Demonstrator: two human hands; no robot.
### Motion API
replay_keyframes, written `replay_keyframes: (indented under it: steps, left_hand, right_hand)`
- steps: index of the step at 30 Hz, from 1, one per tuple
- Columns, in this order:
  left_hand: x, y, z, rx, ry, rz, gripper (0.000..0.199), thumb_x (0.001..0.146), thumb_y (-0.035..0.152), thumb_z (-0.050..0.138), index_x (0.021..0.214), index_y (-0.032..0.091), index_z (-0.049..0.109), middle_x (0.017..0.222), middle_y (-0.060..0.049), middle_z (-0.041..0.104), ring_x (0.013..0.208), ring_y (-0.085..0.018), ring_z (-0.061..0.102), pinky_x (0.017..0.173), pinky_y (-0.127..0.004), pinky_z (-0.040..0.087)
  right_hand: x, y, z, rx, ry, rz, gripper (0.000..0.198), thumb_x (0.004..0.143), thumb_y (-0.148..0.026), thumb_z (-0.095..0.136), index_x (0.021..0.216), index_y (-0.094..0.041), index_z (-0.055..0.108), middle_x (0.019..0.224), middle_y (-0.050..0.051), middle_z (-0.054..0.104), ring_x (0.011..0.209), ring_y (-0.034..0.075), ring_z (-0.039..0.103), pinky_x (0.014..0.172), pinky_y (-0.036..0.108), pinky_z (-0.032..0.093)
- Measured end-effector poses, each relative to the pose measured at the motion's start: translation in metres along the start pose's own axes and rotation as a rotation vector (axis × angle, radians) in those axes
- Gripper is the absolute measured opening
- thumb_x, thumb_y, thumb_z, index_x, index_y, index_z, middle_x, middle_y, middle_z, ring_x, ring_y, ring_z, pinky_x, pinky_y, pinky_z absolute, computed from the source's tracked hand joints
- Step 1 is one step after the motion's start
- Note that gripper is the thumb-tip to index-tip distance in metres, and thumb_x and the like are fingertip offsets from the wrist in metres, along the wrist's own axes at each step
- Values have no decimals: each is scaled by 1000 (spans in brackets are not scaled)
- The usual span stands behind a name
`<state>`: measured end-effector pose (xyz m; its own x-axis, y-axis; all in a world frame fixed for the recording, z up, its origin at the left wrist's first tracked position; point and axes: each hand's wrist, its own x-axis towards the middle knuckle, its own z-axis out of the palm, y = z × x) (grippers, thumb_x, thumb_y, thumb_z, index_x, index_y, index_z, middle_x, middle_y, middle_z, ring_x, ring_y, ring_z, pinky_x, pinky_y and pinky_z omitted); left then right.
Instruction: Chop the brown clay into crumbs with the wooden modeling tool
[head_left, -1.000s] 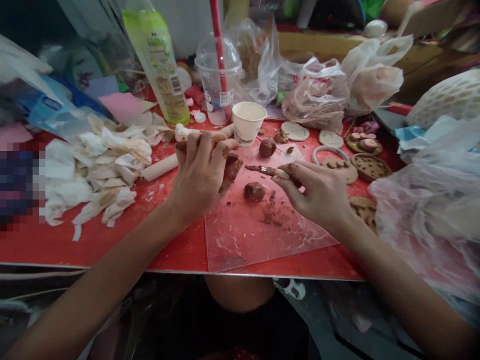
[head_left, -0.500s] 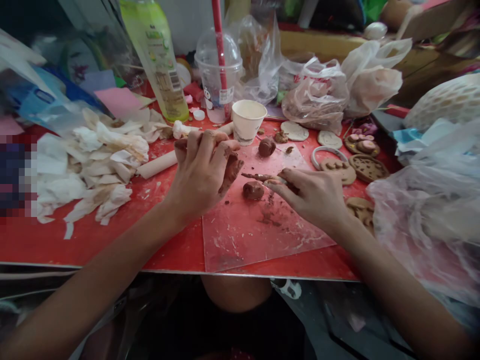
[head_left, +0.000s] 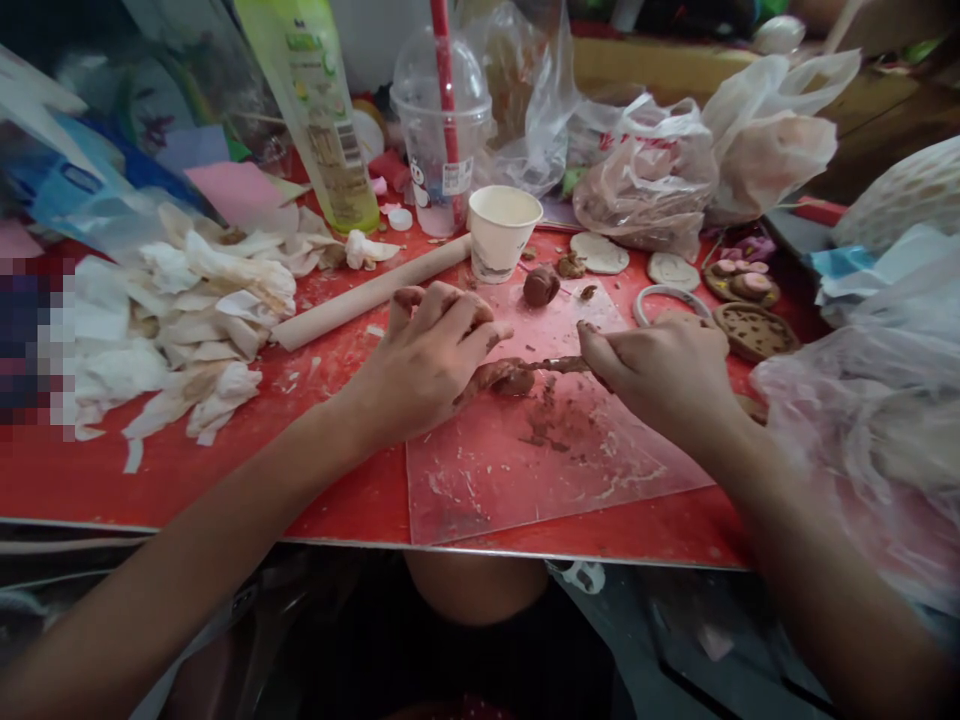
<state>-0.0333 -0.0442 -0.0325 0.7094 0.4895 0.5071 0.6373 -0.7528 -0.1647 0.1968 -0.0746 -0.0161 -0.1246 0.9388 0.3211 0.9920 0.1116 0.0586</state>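
while gripping the clay-smeared tool (head_left: 561, 365) in the right hand (head_left: 660, 372), aiming its long axis leftward toward the clay lump (head_left: 517, 383) on the clear sheet (head_left: 472, 500); curling the left hand (head_left: 424, 358) beside that lump, nearer than the right, not showing whether holding it.

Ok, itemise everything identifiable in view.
Table: one, red, underneath
Clear sheet: one, transparent, on table
Clay lumps: two, brown, on clear sheet
Tool: one, brown, above clear sheet
Paper cup: one, whitish, behind clear sheet
Lidded cup: one, clear, back
Straw: one, red, in lidded cup
Bottle: one, green, back left
Rod: one, beige, left of paper cup
Crumpled tissues: uncountable, whitish, left
Pale discs: two, whitish, back right
Ring: one, grey, right
Patterned discs: at least two, brown, right
Bags: several, clear or whitish, back and right
Papers: several, pink, lilac, left
Right hand: one, smeared, holding tool
Left hand: one, smeared, by front lump
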Motion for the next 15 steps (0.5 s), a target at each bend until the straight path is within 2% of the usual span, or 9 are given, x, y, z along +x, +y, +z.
replay_keyframes:
  steps: [4, 9, 15]
  left_hand:
    - [0, 1, 0, -40, -18, 56, 31, 97, 36, 42, 111, 15, 61, 106, -10, 62, 104, -30, 52, 87, -48, 42]
    - [0, 2, 0, -67, -84, 33, 28, 98, 35, 41, 108, 17, 60, 109, -8, 62, 109, -29, 51, 92, -48, 39]
    - [0, 3, 1, -109, -132, 30, 28, 98, 34, 40, 105, 16, 60, 113, -10, 61, 111, -30, 50, 92, -48, 40]
  right_hand:
    - [-2, 2, 3, -102, -78, 14, 55, 91, -43, 33, 54, -19, 66, 44, 5, 49, 50, 16, 46, 50, 28, 15]
    - [-2, 3, 3, -129, -109, 2, 56, 93, -43, 29, 59, -19, 67, 47, 5, 51, 51, 15, 46, 51, 28, 14]
    - [-2, 1, 4, -202, -240, -175, 44, 92, -23, 28, 87, -19, 71, 61, 7, 63, 51, 15, 46, 51, 30, 14]
